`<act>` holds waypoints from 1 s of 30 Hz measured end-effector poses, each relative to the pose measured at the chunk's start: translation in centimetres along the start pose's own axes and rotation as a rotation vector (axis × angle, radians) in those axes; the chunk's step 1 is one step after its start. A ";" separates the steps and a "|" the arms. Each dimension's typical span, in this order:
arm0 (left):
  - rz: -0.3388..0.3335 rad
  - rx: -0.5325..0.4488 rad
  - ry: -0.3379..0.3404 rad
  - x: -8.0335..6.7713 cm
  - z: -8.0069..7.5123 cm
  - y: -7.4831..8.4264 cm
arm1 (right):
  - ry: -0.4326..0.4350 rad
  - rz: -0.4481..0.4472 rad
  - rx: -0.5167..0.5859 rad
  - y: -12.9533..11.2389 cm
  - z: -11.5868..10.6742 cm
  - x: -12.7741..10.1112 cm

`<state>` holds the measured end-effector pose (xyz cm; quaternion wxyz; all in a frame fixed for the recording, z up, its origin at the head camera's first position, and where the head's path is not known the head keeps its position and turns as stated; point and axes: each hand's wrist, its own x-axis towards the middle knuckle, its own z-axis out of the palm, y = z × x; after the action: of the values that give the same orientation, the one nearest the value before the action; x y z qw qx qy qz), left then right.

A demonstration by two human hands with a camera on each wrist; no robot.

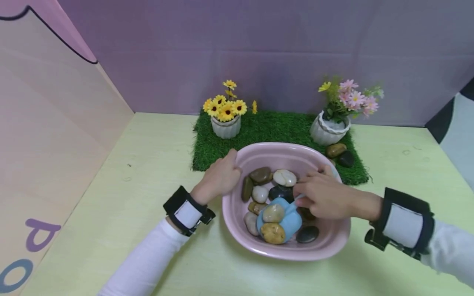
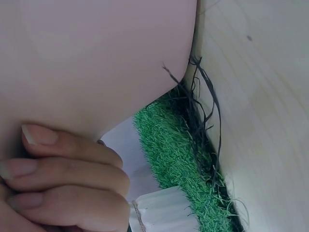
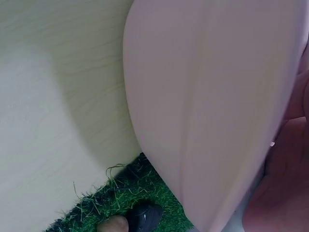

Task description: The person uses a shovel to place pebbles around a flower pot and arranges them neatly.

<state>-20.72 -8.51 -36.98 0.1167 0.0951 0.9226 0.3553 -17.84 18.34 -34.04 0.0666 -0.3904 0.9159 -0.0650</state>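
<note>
Pink basin (image 1: 326,242) sits at frame centre on the table (image 1: 129,205), its far edge on the grass mat (image 1: 274,127). It's steadied at the left rim by the left hand (image 1: 220,179), fingers curled over the edge; in the left wrist view the fingers (image 2: 63,179) are pressed against the basin's outer wall.

Blue scoop (image 1: 286,220) lies inside the basin, lower middle, loaded with two stones (image 1: 273,224); more stones are loose around it. Its handle is pinched by the right hand (image 1: 326,195), fingers closed on it.

Judged step: scooping stones, load already on the scoop. Next move likely calls for a level lift clear of the rim, so nothing rolls off.

Two stones already lie on the mat by the right pot (image 1: 327,129), upper right. Yellow-flower pot (image 1: 226,125) is at upper left of the mat.
</note>
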 end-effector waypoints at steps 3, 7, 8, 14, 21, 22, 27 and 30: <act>-0.003 -0.001 -0.003 0.0 0.0 0.0 | 0.001 0.003 0.019 -0.1 -0.1 -0.1; -0.003 -0.005 -0.006 0.0 0.0 0.1 | -0.023 0.022 0.065 -0.3 -0.4 -0.3; -0.002 -0.004 -0.005 0.0 0.0 0.1 | -0.033 0.027 0.081 -0.3 -0.5 -0.3; -0.002 0.000 -0.002 -0.1 0.0 0.1 | -0.080 0.032 0.170 -0.6 -1.3 -0.4; 0.000 0.000 -0.004 0.0 -0.1 0.0 | -0.107 0.076 0.211 -0.4 -2.8 -0.5; 0.000 0.001 -0.003 0.0 -0.1 0.0 | -0.107 0.086 0.205 -0.4 -3.0 -0.5; -0.004 -0.001 -0.005 0.0 0.0 0.0 | -0.088 0.126 0.155 0.3 -4.4 -0.3; -0.005 0.002 -0.006 0.0 0.1 -0.1 | -0.080 0.148 0.132 0.9 -5.4 -0.2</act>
<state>-20.75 -8.51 -37.09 0.1204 0.0940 0.9228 0.3536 -19.26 19.50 -28.92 0.1331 -0.3188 0.9326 -0.1044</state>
